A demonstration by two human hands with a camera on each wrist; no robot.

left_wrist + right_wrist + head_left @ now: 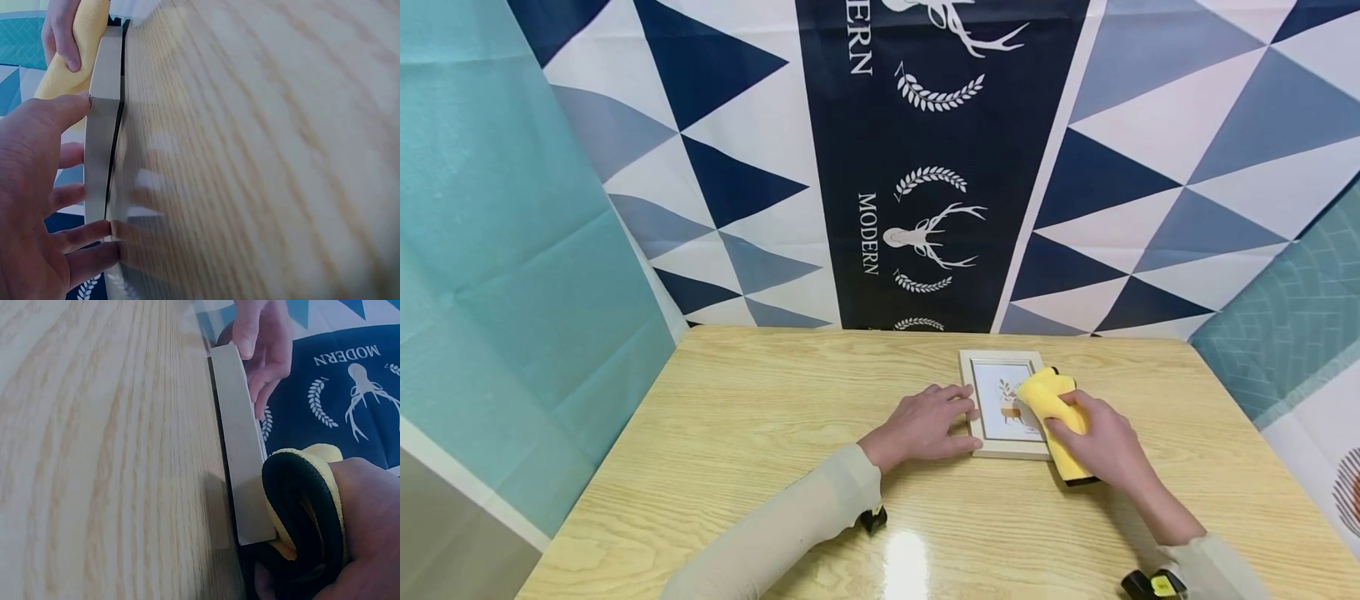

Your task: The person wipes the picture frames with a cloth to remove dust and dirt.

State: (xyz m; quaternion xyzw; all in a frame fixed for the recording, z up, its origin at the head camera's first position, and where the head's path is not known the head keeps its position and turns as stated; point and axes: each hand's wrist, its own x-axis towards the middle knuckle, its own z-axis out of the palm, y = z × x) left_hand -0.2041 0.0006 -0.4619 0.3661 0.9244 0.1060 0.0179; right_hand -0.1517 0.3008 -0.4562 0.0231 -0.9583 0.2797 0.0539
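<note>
A cream picture frame (992, 448) lies face up on the wooden table, holding a print of a plant in an orange pot. My left hand (928, 423) rests along its left edge, fingers spread and nearly straight, the fingertips on the border. In my right hand (1105, 437) is a folded yellow cloth (1051, 408) with dark trim, gripped between thumb and fingers. The cloth covers the frame's right side and hangs past its near right corner. In the right wrist view the folded cloth (306, 506) wraps over the frame's end (240, 444).
The light wooden table (760, 400) meets a patterned backdrop (925, 167) just behind the frame. Teal sheeting (535, 250) stands along the left side. Dark wrist straps (874, 520) sit on both forearms, and a light reflection shows near the front.
</note>
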